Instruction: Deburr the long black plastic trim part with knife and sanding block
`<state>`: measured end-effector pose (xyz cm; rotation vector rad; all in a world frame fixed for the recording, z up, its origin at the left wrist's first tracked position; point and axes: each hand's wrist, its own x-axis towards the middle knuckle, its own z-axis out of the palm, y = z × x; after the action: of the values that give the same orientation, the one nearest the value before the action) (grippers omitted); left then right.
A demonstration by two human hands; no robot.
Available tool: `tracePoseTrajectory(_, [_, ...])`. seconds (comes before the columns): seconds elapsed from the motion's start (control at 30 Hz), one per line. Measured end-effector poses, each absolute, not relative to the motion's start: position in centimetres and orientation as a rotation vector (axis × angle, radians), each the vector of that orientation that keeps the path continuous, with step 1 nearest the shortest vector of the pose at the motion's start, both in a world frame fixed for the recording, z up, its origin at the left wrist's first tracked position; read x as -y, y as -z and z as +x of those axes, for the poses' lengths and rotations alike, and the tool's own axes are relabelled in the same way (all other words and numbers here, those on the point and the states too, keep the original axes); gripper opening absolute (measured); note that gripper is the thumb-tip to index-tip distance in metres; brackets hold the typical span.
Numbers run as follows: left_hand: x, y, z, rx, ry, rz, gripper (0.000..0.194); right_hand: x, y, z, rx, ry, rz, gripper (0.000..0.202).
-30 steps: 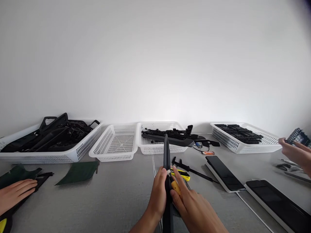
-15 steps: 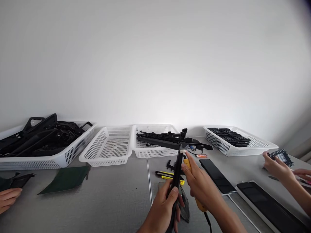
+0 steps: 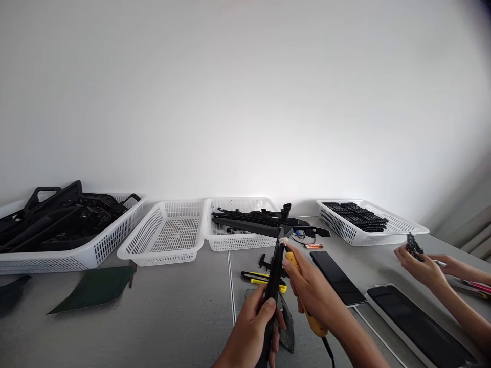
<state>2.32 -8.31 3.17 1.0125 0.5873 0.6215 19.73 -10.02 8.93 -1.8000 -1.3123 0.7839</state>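
My left hand point(image 3: 251, 327) is wrapped round a long black plastic trim strip point(image 3: 273, 271), which stands up at a slant with its bent top end away from me. My right hand point(image 3: 314, 289) grips a yellow corded rotary tool point(image 3: 316, 324). The tool's white round tip point(image 3: 283, 240) meets the strip near its upper end. Behind and below the strip lie a yellow-and-black utility knife point(image 3: 255, 276), black calipers point(image 3: 264, 261) and a dark, flat scrap point(image 3: 287, 327), partly hidden by my hand and the strip.
White baskets stand along the wall: one with black parts point(image 3: 72, 255), a bare one point(image 3: 161, 258), one with long strips point(image 3: 230, 243), one with black grids point(image 3: 356, 237). A phone point(image 3: 337, 276) and black-topped slab point(image 3: 418, 327) lie right. A co-worker's hands point(image 3: 418, 266) hold a black part.
The view has shifted slightly, moving most things left. The tool's tip stays against the strip. At right the co-worker has turned the black part; the other person's hand at left is out of view.
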Motion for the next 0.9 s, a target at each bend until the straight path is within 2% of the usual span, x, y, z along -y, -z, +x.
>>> tracePoseTrajectory(0.17, [8.1, -3.0, 2.2, -0.548, -0.619, 1.016, 0.061, 10.3, -9.3, 19.9, 1.295, -0.882, -1.653, 0.066])
tracePoseTrajectory(0.3, [8.1, -2.9, 2.2, -0.533, -0.630, 0.997, 0.059, 10.6, -9.4, 19.9, 1.337, -0.987, -1.532, 0.057])
tracePoseTrajectory(0.5, [8.0, -2.8, 2.3, -0.488, -0.659, 0.950, 0.055, 11.0, -9.6, 19.7, 1.363, -1.028, -1.523, 0.049])
tracePoseTrajectory(0.63, [7.7, -3.0, 2.3, -0.462, -0.693, 0.931, 0.052, 11.7, -9.2, 19.4, 1.425, -1.102, -1.542, 0.056])
tracePoseTrajectory(0.8, [7.7, -3.6, 2.3, -0.497, -0.738, 0.947, 0.045, 12.6, -7.8, 19.0, 1.392, -1.214, -1.549, 0.077])
tracePoseTrajectory(0.9, [7.7, -3.6, 2.3, -0.536, -0.757, 0.972, 0.052, 13.2, -7.0, 18.6, 1.405, -1.281, -1.511, 0.081])
